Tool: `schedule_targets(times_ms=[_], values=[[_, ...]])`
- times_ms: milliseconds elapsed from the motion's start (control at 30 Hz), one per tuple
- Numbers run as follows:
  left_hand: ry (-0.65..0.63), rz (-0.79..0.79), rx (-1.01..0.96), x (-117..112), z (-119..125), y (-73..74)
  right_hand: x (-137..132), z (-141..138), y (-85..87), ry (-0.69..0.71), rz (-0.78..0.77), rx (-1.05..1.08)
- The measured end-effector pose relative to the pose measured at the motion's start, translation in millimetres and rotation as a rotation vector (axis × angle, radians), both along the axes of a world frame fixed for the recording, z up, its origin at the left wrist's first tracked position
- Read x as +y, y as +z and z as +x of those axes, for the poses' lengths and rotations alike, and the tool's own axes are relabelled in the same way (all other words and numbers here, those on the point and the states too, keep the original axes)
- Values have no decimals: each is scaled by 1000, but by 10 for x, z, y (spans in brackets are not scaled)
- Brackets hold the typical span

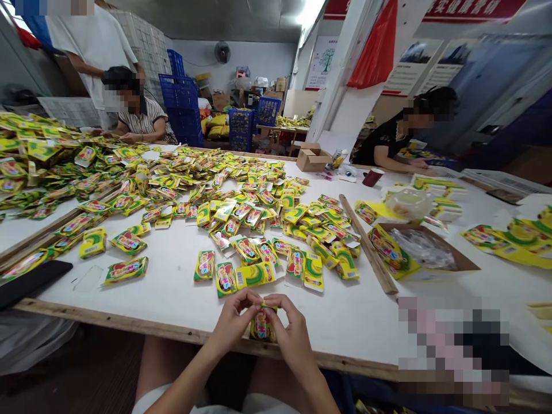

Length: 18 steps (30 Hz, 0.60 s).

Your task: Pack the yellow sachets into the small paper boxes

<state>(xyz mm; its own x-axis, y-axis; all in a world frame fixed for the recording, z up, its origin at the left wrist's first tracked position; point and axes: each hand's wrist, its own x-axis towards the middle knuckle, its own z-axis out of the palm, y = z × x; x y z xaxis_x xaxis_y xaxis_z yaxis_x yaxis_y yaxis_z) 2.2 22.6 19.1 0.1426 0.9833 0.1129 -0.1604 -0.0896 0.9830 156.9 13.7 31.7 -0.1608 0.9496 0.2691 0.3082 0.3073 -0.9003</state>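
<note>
A small yellow-green printed candy box (261,326) stands at the table's front edge, between both of my hands. My left hand (237,319) pinches its upper end from the left, thumb and fingertips pressed together. From the other side my right hand (288,323) grips the same top end, its thumb over the printed face. The fingers partly cover the flap, so its exact state is hidden. Just beyond lie more such boxes, among them an upright one (204,266), a flat yellow one (257,275) and a pair (304,269) side by side.
A large heap of boxes (56,155) covers the left and middle of the white table (172,310). Wooden strips (366,244) divide the top. An open carton (425,250) holding clear plastic stands right. A black flat object (37,283) lies left. Other people sit across the table.
</note>
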Motion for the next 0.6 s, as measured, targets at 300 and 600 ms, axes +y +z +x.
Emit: schedule_targets(times_ms=[300, 600], values=[[-52, 2, 142, -51, -43, -71, -8, 1, -84, 6, -78, 59], [29, 303, 470, 129, 248, 108, -484, 1181, 143, -502, 37, -273]])
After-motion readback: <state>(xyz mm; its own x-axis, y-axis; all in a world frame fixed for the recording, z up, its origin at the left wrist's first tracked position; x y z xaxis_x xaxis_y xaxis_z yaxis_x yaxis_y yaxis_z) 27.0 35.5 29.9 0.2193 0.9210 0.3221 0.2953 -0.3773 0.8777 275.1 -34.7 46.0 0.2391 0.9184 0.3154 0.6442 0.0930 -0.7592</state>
